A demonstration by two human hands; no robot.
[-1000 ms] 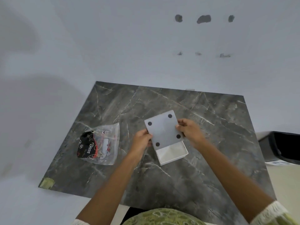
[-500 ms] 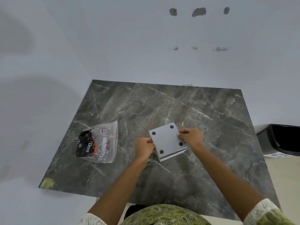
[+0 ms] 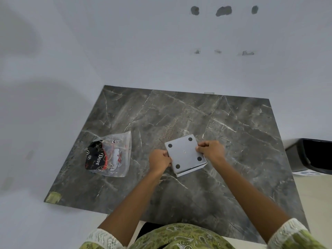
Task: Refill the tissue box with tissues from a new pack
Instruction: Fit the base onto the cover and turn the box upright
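Note:
A square white tissue box (image 3: pixel 190 172) lies upside down on the dark marble table (image 3: pixel 233 141). Its grey base panel (image 3: pixel 184 153), with black round feet at the corners, sits flat on top of it. My left hand (image 3: pixel 159 159) grips the panel's left edge and my right hand (image 3: pixel 211 150) grips its right edge. To the left lies a clear plastic tissue pack wrapper (image 3: pixel 109 155) with black and red "Dove" print, crumpled and looking empty. Whether tissues are inside the box is hidden.
The table stands in a corner between white walls. A black and grey bin (image 3: pixel 312 155) stands past the table's right edge. A patch of yellow tape (image 3: pixel 53 197) marks the near left corner.
The grey base panel was tilted up above the open white box; both hands have lowered it flat onto the box, closing the gap.

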